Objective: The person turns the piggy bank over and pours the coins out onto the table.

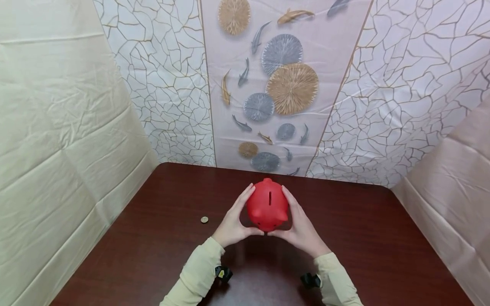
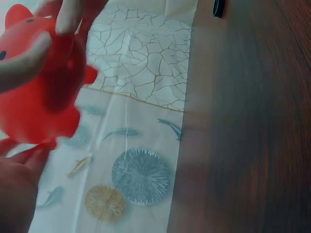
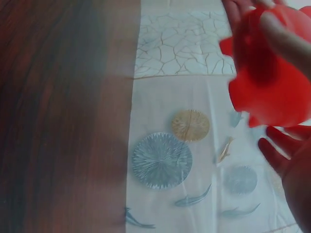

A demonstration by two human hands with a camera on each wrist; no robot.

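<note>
A round red piggy bank (image 1: 264, 212) is held between both hands, its dark coin slot facing up in the head view. My left hand (image 1: 232, 225) grips its left side, fingers along the flank and thumb at the front near the face. On the opposite side my right hand (image 1: 303, 231) holds it the same way, the two thumb tips close together. From the left wrist, the piggy bank (image 2: 24, 107) shows stubby feet raised above the tabletop. The right wrist view also has the piggy bank (image 3: 277, 87) up in the hands. A small coin (image 1: 204, 219) lies to the left of the left hand.
The dark brown wooden table (image 1: 153, 238) has rounded far corners. A patterned cloth (image 1: 260, 140) with fish and round leaves hangs behind it, and plain cream cloth (image 1: 57, 148) hangs at the left. Small black devices (image 1: 223, 273) sit at both wrists.
</note>
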